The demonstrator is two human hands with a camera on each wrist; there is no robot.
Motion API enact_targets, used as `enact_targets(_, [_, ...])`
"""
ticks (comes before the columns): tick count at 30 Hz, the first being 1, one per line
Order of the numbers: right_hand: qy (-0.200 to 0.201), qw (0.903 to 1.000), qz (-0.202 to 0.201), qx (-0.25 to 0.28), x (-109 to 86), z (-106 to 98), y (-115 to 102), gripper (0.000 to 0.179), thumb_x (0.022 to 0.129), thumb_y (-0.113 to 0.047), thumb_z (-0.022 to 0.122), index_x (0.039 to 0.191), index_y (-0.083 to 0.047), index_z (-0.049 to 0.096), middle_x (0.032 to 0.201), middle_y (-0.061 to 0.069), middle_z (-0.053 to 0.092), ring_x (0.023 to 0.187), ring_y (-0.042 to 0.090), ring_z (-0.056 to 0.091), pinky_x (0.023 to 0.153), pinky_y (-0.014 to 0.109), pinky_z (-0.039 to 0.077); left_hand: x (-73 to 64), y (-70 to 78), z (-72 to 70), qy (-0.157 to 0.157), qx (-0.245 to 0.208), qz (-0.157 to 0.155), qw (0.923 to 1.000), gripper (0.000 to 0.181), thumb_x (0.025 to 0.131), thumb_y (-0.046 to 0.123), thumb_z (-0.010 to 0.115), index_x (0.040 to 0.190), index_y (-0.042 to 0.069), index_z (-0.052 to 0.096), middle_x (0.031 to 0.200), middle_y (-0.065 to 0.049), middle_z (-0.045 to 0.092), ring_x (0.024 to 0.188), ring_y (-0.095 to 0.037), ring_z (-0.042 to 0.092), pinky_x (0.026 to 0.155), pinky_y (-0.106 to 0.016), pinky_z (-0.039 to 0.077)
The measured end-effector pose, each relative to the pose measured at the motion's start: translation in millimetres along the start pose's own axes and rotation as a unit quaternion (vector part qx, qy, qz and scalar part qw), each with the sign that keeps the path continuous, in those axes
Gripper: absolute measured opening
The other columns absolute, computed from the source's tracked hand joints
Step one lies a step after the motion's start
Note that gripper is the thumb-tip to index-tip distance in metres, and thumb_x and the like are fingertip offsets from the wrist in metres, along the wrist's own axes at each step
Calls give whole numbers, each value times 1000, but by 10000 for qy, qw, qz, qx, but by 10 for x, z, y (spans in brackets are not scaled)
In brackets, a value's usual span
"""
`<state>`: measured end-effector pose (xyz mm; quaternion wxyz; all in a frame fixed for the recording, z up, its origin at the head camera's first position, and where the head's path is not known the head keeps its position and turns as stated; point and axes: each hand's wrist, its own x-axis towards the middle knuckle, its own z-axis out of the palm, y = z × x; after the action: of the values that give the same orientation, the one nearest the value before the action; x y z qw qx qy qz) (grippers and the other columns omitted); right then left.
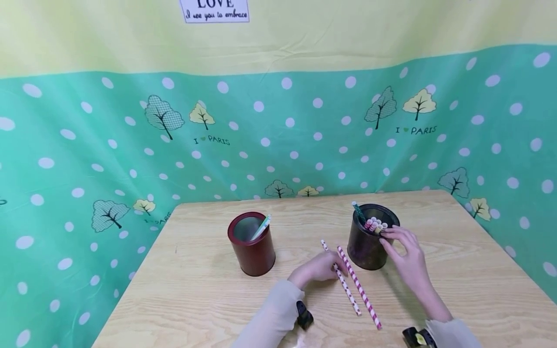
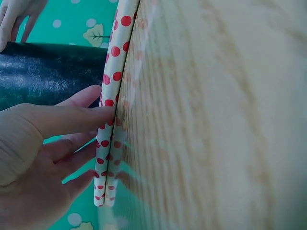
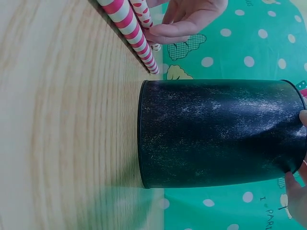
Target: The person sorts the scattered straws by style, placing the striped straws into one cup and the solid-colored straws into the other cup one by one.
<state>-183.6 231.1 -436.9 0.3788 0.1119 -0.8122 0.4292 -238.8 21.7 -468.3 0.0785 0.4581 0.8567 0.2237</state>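
Observation:
A paper straw with red dots (image 1: 348, 292) lies on the table. My left hand (image 1: 323, 267) pinches it near its middle, and in the left wrist view the thumb (image 2: 103, 115) presses its side. Beside it lies a pink-and-white striped paper straw (image 1: 361, 290). My right hand (image 1: 409, 253) is at the near rim of a black can (image 1: 367, 249), thumb on the outer wall and fingers over the edge. Inside stand several pink and yellowish straws (image 1: 375, 224) and a dark green straw (image 1: 359, 212). Some right fingertips are cut off in the right wrist view.
A dark red can (image 1: 254, 253) stands to the left, with pale green and white straws (image 1: 261, 228) leaning in it. Under everything is a light wooden table (image 1: 183, 290). A green dotted curtain (image 1: 243, 159) hangs behind the table and at its sides.

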Motion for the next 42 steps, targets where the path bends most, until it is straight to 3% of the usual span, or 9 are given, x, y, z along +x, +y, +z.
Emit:
enact_targets(11, [95, 9996, -187, 191, -20, 20, 93, 21, 70, 7, 67, 89, -1, 65, 97, 10, 60, 109, 14, 44, 96, 15, 25, -8, 7, 25, -117, 913, 182, 9956, 19, 69, 4, 67, 80, 19, 71, 77, 12, 61, 79, -1, 50, 75, -9, 31])
enact_targets(22, [34, 9998, -152, 146, -10, 4, 43, 20, 70, 7, 67, 89, 2, 65, 97, 13, 59, 109, 11, 43, 95, 14, 25, -30, 10, 3, 3, 807, 20, 9967, 13, 70, 11, 70, 80, 19, 69, 81, 10, 57, 83, -2, 46, 80, -12, 29])
enact_targets(24, [60, 9996, -172, 212, -31, 26, 148, 20, 72, 3, 68, 91, -2, 65, 98, 9, 60, 110, 12, 43, 96, 16, 25, -33, 11, 6, 71, 711, -10, 9974, 12, 70, 11, 70, 79, 19, 68, 81, 11, 57, 84, -2, 46, 81, -12, 29])
enact_targets(31, [148, 9988, -447, 152, -174, 168, 886, 25, 74, -10, 69, 98, -15, 66, 105, 0, 60, 115, 15, 42, 101, 22, 23, -57, 26, 12, 323, 449, -82, 9984, 11, 70, 12, 71, 79, 17, 66, 83, 10, 56, 85, -2, 46, 80, -12, 29])
enact_targets(34, [192, 9988, -441, -1, -201, 204, 1008, 26, 74, -9, 70, 99, -17, 66, 106, -1, 59, 114, 15, 43, 100, 21, 24, -67, 29, 2, 506, 208, -77, 9985, 12, 70, 10, 70, 80, 16, 66, 85, 8, 57, 85, -3, 45, 80, -13, 29])
enact_targets(37, [91, 9986, -398, 346, -167, 150, 824, 24, 75, -10, 68, 98, -14, 66, 106, 2, 60, 115, 17, 42, 101, 25, 24, -76, 23, -18, 683, 38, -78, 9976, 14, 70, 8, 70, 81, 16, 66, 89, 7, 57, 86, -4, 44, 79, -14, 30])
enact_targets(39, [89, 9985, -468, 284, -144, 125, 726, 21, 77, -15, 67, 98, -16, 66, 105, -1, 60, 115, 15, 43, 100, 24, 25, -82, 23, -40, 783, -52, -82, 9969, 16, 70, 8, 69, 83, 16, 67, 90, 6, 57, 85, -5, 43, 78, -14, 30])
enact_targets(42, [95, 9975, -453, 542, -100, 76, 487, 20, 78, -9, 66, 97, -13, 66, 104, -1, 60, 115, 13, 42, 101, 24, 24, -88, 25, -76, 915, -105, -86, 9957, 16, 72, 9, 69, 86, 16, 67, 90, 6, 57, 84, -5, 43, 78, -15, 30])
